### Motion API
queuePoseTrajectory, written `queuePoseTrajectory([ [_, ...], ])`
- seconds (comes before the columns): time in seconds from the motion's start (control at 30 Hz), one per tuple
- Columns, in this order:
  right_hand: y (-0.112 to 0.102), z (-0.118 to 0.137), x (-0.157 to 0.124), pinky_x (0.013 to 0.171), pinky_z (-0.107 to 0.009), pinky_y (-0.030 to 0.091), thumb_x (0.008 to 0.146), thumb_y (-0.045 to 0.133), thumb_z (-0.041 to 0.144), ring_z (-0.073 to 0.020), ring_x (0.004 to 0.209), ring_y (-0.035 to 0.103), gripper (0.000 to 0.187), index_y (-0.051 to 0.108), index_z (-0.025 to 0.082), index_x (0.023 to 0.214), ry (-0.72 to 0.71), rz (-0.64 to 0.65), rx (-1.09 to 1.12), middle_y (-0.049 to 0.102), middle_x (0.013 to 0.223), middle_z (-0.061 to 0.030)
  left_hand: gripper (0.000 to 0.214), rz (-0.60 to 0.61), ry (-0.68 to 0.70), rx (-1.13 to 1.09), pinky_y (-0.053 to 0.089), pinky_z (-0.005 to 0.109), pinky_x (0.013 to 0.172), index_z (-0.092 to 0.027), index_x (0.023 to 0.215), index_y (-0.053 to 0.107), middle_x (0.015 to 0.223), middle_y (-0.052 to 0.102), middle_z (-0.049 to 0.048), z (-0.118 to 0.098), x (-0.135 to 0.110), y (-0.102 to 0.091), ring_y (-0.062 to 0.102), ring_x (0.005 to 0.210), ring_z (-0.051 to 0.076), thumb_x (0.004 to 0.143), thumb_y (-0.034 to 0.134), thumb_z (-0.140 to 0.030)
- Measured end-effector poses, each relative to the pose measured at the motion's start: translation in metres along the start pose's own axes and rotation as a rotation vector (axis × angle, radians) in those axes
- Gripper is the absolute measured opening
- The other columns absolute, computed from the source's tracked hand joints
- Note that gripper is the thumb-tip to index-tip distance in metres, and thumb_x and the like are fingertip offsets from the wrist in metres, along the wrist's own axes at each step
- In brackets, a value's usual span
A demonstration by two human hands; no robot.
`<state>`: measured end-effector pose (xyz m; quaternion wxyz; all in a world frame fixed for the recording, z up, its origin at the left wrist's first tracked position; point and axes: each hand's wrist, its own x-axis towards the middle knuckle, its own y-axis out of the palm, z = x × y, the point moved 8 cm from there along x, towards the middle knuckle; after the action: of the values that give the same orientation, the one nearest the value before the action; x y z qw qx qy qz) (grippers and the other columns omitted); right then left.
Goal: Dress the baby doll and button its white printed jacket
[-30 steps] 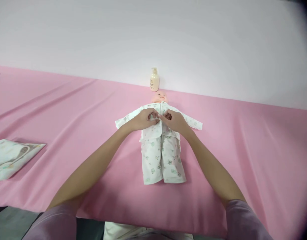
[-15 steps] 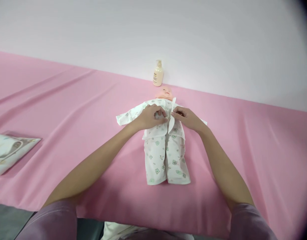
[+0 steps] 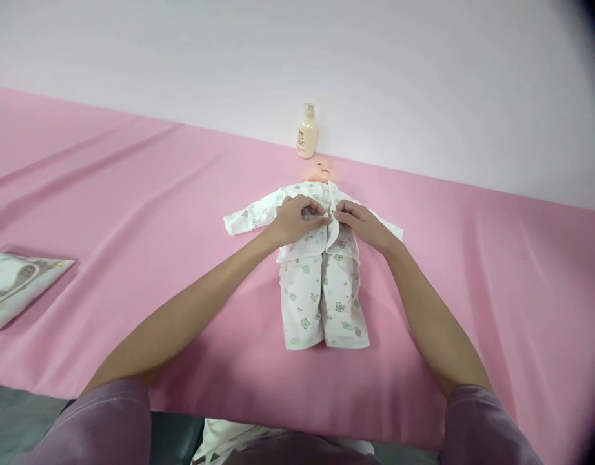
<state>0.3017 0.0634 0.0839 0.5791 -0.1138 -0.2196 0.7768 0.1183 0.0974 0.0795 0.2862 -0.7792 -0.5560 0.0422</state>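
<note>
A baby doll (image 3: 321, 169) lies on its back, dressed in a white printed jacket (image 3: 302, 248) and matching trousers (image 3: 302, 303). Over its chest, my left hand (image 3: 301, 218) pinches the jacket's front edge between thumb and fingers. Opposite it, my right hand (image 3: 359, 221) grips the other front edge, whose white inner side is turned up. The two sets of fingertips nearly meet at the front opening, where a small pale button or snap seems to show. Both sleeves are spread out to the sides.
A cream pump bottle (image 3: 307, 134) stands behind the doll's head, close to the white wall (image 3: 181, 58). Pink cloth (image 3: 133, 213) with several creases covers the table. At the left edge lies a folded printed cloth or packet (image 3: 21, 284).
My hands have drawn the two jacket edges closer together at the chest. The raised right flap lies lower and flatter. The whole view has shifted slightly.
</note>
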Motion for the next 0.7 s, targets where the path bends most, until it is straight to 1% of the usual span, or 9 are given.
queuePoseTrajectory([
  [0.07, 0.0009, -0.0021, -0.0001, 0.079, -0.036, 0.036, 0.109, 0.063, 0.048, -0.0187, 0.082, 0.044, 0.03, 0.055, 0.024, 0.092, -0.008, -0.004, -0.007, 0.047, 0.087, 0.0011, 0.033, -0.021, 0.008, -0.007, 0.056, 0.039, 0.094, -0.022, 0.101, 0.085, 0.107, 0.081, 0.0069, -0.0011, -0.0011, 0.0012, 0.069, 0.098, 0.023, 0.087, 0.096, -0.05],
  [0.17, 0.0013, -0.0046, -0.0006, 0.079, -0.035, 0.038, 0.11, 0.064, 0.047, -0.019, 0.084, 0.045, 0.027, 0.057, 0.025, 0.097, -0.029, -0.004, -0.016, 0.05, 0.09, 0.001, 0.029, -0.016, 0.036, -0.016, 0.054, 0.038, 0.091, -0.023, 0.101, 0.085, 0.103, 0.083, 0.0052, -0.0036, -0.0022, 0.002, 0.068, 0.092, 0.021, 0.089, 0.094, -0.048],
  [0.27, 0.0003, -0.0055, -0.0011, 0.082, -0.036, 0.041, 0.109, 0.066, 0.046, -0.0198, 0.087, 0.049, 0.021, 0.061, 0.026, 0.104, -0.046, 0.003, -0.019, 0.057, 0.097, 0.0, 0.029, 0.013, 0.049, -0.036, 0.052, 0.036, 0.084, -0.024, 0.102, 0.085, 0.106, 0.085, 0.0044, -0.004, -0.002, 0.0018, 0.064, 0.084, 0.018, 0.089, 0.093, -0.048],
  [0.33, -0.0008, -0.0052, -0.0011, 0.086, -0.037, 0.044, 0.106, 0.067, 0.043, -0.0213, 0.093, 0.054, 0.017, 0.063, 0.027, 0.108, -0.054, 0.011, -0.021, 0.062, 0.103, -0.0013, 0.03, 0.024, 0.042, -0.051, 0.052, 0.035, 0.081, -0.024, 0.102, 0.086, 0.107, 0.086, 0.0039, -0.0028, -0.0015, 0.0011, 0.063, 0.081, 0.017, 0.088, 0.093, -0.049],
  [0.4, -0.0011, -0.0049, -0.001, 0.09, -0.038, 0.046, 0.103, 0.065, 0.036, -0.0227, 0.098, 0.057, 0.012, 0.065, 0.027, 0.11, -0.059, 0.028, -0.014, 0.067, 0.108, -0.0024, 0.03, 0.026, 0.037, -0.065, 0.054, 0.034, 0.084, -0.024, 0.102, 0.086, 0.106, 0.086, 0.0035, -0.0021, -0.0011, 0.0004, 0.065, 0.083, 0.017, 0.087, 0.094, -0.049],
  [0.5, -0.0015, -0.0041, -0.001, 0.089, -0.038, 0.047, 0.1, 0.06, 0.029, -0.0226, 0.097, 0.059, 0.014, 0.068, 0.027, 0.111, -0.069, 0.038, 0.009, 0.068, 0.106, -0.0022, 0.029, 0.018, 0.032, -0.086, 0.055, 0.035, 0.088, -0.024, 0.101, 0.085, 0.104, 0.086, 0.0036, -0.0016, -0.001, 0.0, 0.07, 0.088, 0.018, 0.086, 0.096, -0.045],
  [0.6, -0.0028, -0.0012, -0.0019, 0.087, -0.038, 0.047, 0.103, 0.059, 0.031, -0.0215, 0.092, 0.058, 0.013, 0.07, 0.026, 0.109, -0.094, 0.009, -0.017, 0.068, 0.1, -0.0015, 0.031, 0.005, 0.029, -0.133, 0.054, 0.035, 0.089, -0.023, 0.103, 0.083, 0.104, 0.086, 0.0041, -0.0012, -0.0013, -0.001, 0.073, 0.092, 0.019, 0.084, 0.098, -0.041],
  [0.7, -0.0037, 0.0017, -0.0033, 0.088, -0.038, 0.049, 0.104, 0.065, 0.036, -0.0214, 0.092, 0.06, 0.013, 0.07, 0.026, 0.11, -0.1, -0.027, -0.05, 0.072, 0.102, -0.0023, 0.031, 0.012, 0.024, -0.159, 0.053, 0.035, 0.088, -0.022, 0.104, 0.082, 0.106, 0.087, 0.0054, -0.0017, -0.0018, -0.003, 0.074, 0.093, 0.019, 0.082, 0.099, -0.036],
])
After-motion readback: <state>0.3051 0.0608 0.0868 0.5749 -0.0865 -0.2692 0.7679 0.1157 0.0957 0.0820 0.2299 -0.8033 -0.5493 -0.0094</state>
